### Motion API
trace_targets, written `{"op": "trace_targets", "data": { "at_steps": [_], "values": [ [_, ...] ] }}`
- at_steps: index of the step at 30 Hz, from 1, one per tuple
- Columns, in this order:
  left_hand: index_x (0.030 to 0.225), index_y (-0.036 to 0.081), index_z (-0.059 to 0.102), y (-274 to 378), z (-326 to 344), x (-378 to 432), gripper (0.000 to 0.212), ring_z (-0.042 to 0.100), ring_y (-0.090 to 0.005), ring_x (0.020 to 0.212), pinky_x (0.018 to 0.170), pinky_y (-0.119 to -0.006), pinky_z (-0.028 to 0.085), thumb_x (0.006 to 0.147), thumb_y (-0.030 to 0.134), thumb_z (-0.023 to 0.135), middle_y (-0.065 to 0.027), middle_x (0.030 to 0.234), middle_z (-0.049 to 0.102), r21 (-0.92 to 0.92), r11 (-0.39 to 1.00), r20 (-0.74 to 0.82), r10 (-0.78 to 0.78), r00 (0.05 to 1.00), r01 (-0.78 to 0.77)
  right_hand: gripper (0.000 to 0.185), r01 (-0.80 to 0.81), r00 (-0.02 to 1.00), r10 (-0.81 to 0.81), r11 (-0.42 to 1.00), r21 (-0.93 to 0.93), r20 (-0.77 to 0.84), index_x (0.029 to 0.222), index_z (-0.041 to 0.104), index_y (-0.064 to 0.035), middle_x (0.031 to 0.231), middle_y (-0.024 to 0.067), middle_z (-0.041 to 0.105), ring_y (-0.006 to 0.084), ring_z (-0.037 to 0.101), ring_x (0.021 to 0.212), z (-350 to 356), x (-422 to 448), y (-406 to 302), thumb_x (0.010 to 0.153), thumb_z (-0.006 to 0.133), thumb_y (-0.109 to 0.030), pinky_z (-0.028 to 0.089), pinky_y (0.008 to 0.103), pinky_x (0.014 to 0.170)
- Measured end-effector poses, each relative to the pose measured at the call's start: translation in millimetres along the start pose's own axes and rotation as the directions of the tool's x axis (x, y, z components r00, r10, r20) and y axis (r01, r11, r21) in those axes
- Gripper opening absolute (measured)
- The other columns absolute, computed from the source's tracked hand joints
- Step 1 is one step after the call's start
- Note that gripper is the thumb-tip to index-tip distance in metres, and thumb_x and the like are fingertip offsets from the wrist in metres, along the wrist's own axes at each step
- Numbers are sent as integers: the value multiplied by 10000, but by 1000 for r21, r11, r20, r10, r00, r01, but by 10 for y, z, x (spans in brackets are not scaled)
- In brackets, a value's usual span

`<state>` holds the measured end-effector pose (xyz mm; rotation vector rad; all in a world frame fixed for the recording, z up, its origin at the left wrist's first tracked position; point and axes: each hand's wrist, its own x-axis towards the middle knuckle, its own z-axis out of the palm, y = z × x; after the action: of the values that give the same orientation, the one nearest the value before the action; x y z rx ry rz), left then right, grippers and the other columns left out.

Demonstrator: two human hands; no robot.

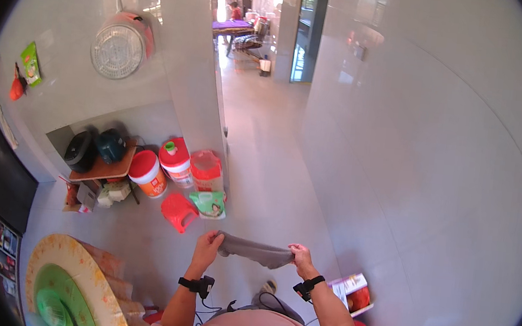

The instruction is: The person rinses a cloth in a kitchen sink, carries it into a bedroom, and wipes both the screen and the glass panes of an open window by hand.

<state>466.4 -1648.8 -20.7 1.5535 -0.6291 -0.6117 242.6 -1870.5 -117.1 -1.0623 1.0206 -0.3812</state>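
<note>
A grey cloth (pixel 255 251) is stretched sideways in front of my body, sagging a little along its lower edge. Its left end is pinched between the thumb and fingers of my left hand (pixel 209 243). My right hand (pixel 300 254) grips the other end. Each wrist wears a black strap with a small device and a cable. Below the cloth, one of my feet (pixel 269 286) shows on the tiled floor.
A round table (pixel 100 284) with a patterned cover stands at lower left. Lidded buckets (pixel 149 175), a red plastic container (pixel 178 211) and bags line the left wall. At right lies an open box (pixel 352 292) by the wall. A doorway opens ahead.
</note>
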Motion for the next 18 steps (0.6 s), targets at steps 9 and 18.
{"op": "trace_targets", "data": {
  "at_steps": [9,18],
  "values": [
    [925,-41,638,-112,-87,1923,223,482,-58,673,596,-226,402,906,175,591,14,732,574,34,995,-279,-77,957,90,173,114,975,-96,990,-77,201,1030,651,-59,855,5,606,115,569,772,646,1883,-1603,886,589,-134,508,284,665],
    [1028,-46,597,-252,366,4762,291,582,-109,698,607,-256,463,828,149,681,-74,775,652,83,990,-172,-97,980,112,292,437,884,-458,731,-524,98,1040,665,-37,815,69,695,150,648,741,541,3762,-2753,756,601,-14,519,291,690]
  ]
}}
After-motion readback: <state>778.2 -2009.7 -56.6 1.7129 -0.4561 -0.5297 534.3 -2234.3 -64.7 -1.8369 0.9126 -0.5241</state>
